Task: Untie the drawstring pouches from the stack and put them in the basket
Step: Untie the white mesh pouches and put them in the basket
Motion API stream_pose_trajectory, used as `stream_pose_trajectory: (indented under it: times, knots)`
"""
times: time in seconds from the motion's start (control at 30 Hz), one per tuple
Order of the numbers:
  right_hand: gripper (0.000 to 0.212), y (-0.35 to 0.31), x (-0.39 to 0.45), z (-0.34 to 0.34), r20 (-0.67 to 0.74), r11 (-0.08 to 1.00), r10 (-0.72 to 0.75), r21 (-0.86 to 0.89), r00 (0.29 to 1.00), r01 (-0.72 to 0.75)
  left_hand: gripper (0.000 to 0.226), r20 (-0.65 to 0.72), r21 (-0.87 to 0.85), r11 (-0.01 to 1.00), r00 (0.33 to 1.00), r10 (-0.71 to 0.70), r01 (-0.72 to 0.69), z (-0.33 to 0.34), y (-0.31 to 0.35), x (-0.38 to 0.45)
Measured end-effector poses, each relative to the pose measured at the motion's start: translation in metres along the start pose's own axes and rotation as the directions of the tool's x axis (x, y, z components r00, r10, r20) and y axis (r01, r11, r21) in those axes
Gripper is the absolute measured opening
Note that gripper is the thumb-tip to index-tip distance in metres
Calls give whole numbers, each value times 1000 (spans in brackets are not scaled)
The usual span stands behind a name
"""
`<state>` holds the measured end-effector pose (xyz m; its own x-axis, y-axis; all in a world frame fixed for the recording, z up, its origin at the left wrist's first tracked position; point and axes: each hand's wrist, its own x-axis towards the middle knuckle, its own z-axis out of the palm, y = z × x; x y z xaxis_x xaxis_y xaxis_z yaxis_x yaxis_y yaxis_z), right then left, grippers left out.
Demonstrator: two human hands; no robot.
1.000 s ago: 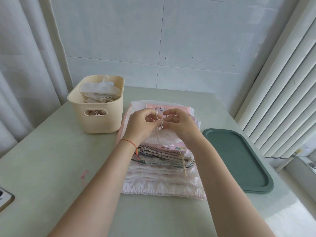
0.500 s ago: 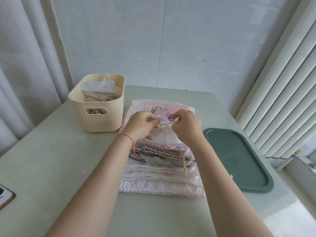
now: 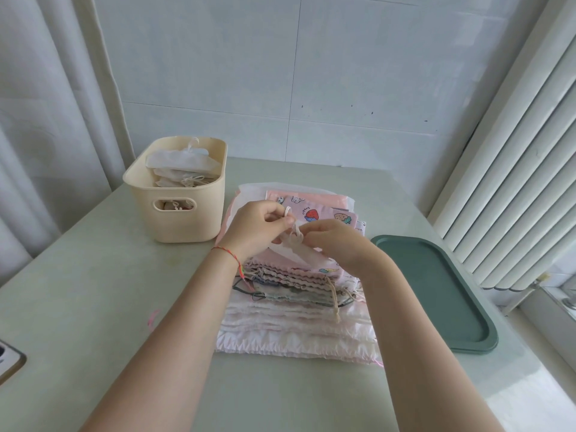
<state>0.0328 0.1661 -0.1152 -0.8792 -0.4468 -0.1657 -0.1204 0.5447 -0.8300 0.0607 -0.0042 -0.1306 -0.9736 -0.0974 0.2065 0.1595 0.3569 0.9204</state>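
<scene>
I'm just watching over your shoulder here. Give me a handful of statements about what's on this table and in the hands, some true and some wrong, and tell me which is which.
1. Both hands pinch the cream drawstring of the top pouch. True: left hand, right hand.
2. The beige basket holds nothing. False: white pouches already lie in it.
3. The green tray lies to the right of the pouch stack. True.
4. The basket stands on the green tray. False: it stands on the table, left of the stack.
5. A red string bracelet circles the left wrist. True.
</scene>
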Motion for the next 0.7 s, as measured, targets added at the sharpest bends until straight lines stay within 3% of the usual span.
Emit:
stream_pose_trajectory:
  times: [0.13, 0.27, 0.37, 0.43, 0.53, 0.6, 0.7]
  knots:
    - [16, 4, 0, -1, 15, 997, 12, -78, 1000, -10, 6, 5, 76, 997, 999, 34, -34, 0, 1, -1]
    - [21, 3, 3, -6, -179, 993, 22, -109, 984, -43, 8, -35, 96, 995, 999, 26, -22, -3, -5, 2]
    - [22, 5, 9, -10, -358, 999, 35, 8, 933, -35, 8, -44, 102, 995, 999, 11, -7, -4, -8, 3]
    - [23, 2, 9, -11, -431, 972, 66, 233, 900, 41, 13, -64, 118, 993, 998, 2, 5, -2, -7, 2]
    - [20, -8, 4, -9, -409, 755, 110, 628, 906, 192, 17, -82, 138, 990, 997, -13, 24, 2, -7, 2]
    - [18, -10, 4, -6, -382, 683, 90, 696, 920, 222, 17, -86, 134, 990, 996, -25, 36, 3, -8, 2]
    - [16, -9, 3, -2, -345, 743, -9, 625, 939, 237, 15, -75, 131, 990, 996, -41, 50, 1, -10, 3]
